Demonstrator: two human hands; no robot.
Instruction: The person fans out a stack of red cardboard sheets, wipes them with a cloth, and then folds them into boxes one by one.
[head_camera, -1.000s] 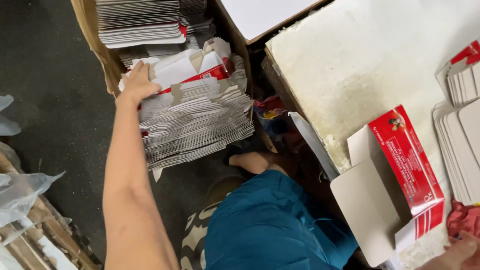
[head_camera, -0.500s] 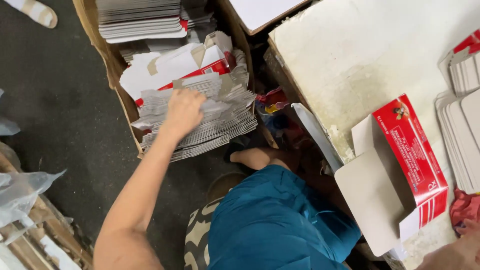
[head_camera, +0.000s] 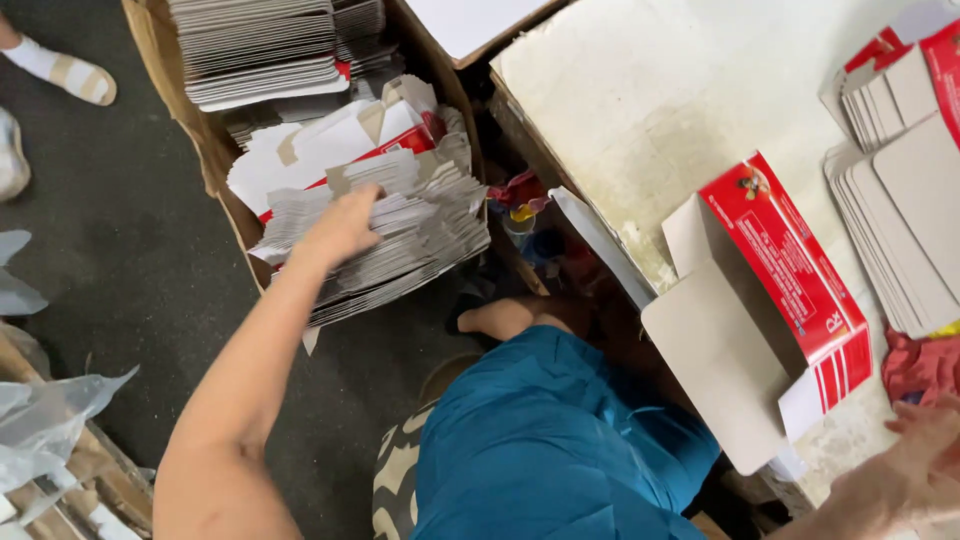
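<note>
One hand on the flat stack, one at the table edge

Left hand (head_camera: 340, 228) lies fingers-down on the stack (head_camera: 390, 245) of flattened cartons in the brown box (head_camera: 215, 165), gripping the top sheets; whether it has closed fully I cannot tell. The stack's long axis runs from lower left to upper right, pointing toward the table (head_camera: 640, 110). Right hand (head_camera: 925, 440), far from the stack, rests open beside the red carton (head_camera: 775, 290).

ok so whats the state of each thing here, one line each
left hand: resting on the stack of flat cartons, grip unclear
stack of flat cartons: unfolded, fanned and leaning
red and white carton: partly folded, flaps open, lying on the table
table: worn, stained top
right hand: at the table edge, fingers spread
</note>
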